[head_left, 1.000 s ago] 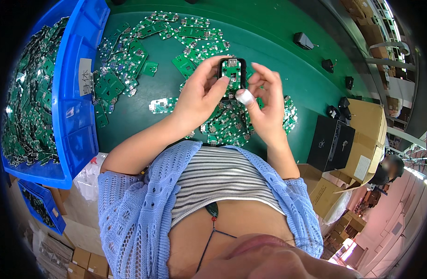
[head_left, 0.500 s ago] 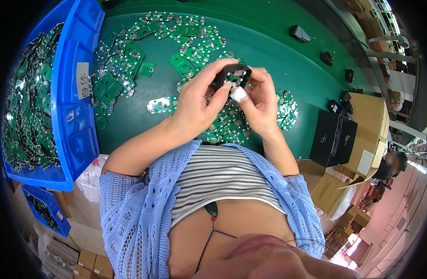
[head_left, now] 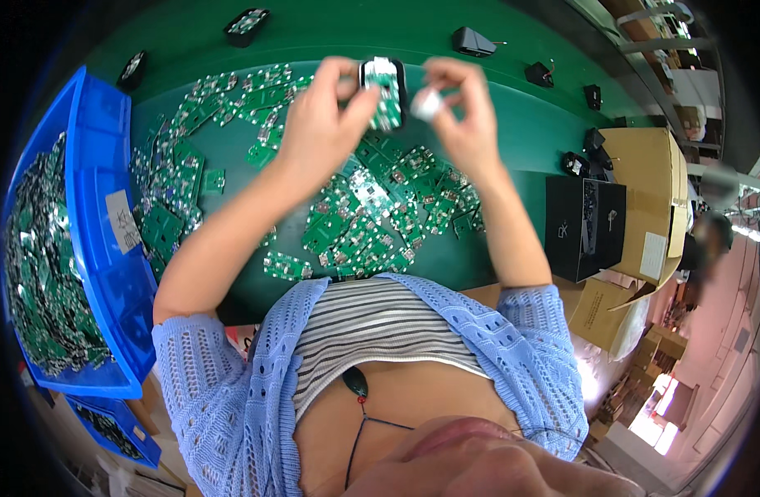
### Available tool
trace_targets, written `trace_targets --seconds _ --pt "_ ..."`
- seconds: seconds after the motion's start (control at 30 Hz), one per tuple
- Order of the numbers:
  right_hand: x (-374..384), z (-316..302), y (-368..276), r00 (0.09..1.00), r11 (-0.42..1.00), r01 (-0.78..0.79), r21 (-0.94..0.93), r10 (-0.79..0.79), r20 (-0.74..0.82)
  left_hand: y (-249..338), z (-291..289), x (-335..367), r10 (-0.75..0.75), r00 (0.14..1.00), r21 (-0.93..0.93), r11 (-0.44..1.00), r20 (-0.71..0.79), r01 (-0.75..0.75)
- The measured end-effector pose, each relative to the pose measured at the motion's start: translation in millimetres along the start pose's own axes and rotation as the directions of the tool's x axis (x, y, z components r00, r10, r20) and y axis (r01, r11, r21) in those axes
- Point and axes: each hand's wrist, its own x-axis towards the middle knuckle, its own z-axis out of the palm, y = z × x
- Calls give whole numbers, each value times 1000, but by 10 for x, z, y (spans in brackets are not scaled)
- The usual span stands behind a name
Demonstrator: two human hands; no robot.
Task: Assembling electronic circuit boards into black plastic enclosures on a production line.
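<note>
My left hand grips a small black plastic casing by its left side, above the green work surface. Its open face is turned toward me, and a green circuit board with white parts sits in it. To the right, apart from the casing, my right hand is raised with fingers bent and apart from the thumb. A white wrap covers the thumb tip; motion smears it slightly. I see nothing held there. Beneath both hands lies a loose heap of green circuit boards.
At left stands a blue bin full of circuit boards; a smaller blue bin is below it. Along the far side sit black casings, one with a board. A black box and a cardboard box stand right.
My hands have moved up and apart. The right hand has come off the casing, which now stays in the left hand with its board side showing. The whole view has shifted.
</note>
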Motion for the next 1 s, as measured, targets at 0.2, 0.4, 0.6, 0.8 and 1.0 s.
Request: trace_targets --seconds 0.2,0.4,0.6,0.8,1.0 --pt "537 -554 1121 997 531 6 -847 -65 -34 -622 77 1285 -66 989 397 911 -131 113" --pt "522 -560 1210 986 570 166 -805 -115 122 -576 118 1258 295 940 738 671 -173 -75" --pt "134 -281 177 859 610 497 -617 -448 248 62 311 305 -127 958 -283 938 257 200" --pt "-555 -162 -529 934 832 342 -436 -252 253 119 49 -323 -219 913 -75 963 343 259" --pt "-864 -246 -622 956 915 270 -301 -219 194 -59 -93 -586 -284 932 -259 905 223 338"
